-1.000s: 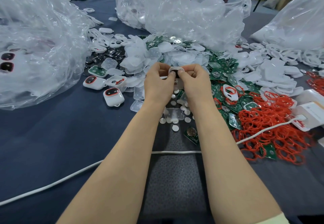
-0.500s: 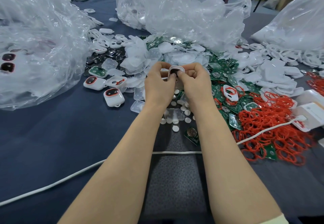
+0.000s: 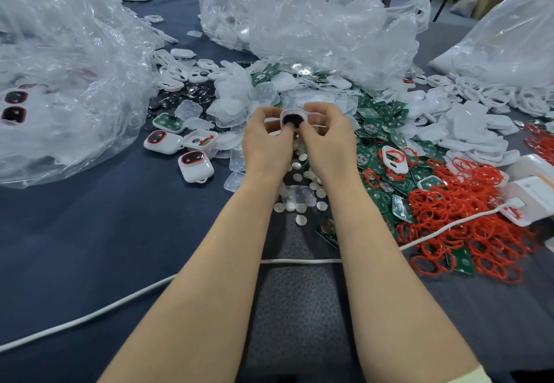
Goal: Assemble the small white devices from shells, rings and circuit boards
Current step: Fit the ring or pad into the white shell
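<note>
Centre of frame, above the desk (image 3: 90,232): left hand (image 3: 266,142) and right hand (image 3: 326,139) both pinch one white shell (image 3: 293,118), thumbs on its dark window with a red ring at the rim. Likely the seating step; next probably calls for even thumb pressure, then setting it by the finished devices (image 3: 195,166) at centre left.

Small white shell (image 3: 293,113), dark window up, being pinched between left hand (image 3: 266,142) and right hand (image 3: 328,142); red rings (image 3: 467,220), green circuit boards (image 3: 382,117) lying heaped alongside.
</note>
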Motion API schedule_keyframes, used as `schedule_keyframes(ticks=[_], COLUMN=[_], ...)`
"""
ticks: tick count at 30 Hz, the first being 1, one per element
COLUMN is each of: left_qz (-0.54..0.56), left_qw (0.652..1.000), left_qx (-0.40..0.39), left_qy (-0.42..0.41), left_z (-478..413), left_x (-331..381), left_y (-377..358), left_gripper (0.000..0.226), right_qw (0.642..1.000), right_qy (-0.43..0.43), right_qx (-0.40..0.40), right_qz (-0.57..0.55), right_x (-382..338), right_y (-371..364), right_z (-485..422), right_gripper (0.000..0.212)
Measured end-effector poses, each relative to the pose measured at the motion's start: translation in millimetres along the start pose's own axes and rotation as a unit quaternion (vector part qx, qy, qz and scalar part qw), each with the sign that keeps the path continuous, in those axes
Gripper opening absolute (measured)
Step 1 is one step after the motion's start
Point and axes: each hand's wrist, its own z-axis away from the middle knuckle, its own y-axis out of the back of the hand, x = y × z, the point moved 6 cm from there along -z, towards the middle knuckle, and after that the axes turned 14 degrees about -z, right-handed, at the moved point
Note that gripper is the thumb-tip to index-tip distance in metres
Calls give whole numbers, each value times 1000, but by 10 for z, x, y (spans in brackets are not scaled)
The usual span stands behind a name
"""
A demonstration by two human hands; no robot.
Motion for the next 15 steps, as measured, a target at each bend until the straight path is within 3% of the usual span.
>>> schedule_keyframes(ticks=[4,9,15], left_qz=[68,133,89], left_qw=[997,988,994], left_qx=[-26,-39,-49], left_qy=[24,62,46], left_z=[-17,-50,-41], left_x=[-31,-82,-24], left_y=[-35,-51,-61], left_gripper=[9,10,11], right_qw=[999,999,996], right_qy=[28,2,-14], right_qx=[11,-6,14], right_qz=[11,-31,-87], right_x=[-32,-20,-22], right_y=[27,13,9], right_z=[18,14,29], right_gripper=[14,13,9])
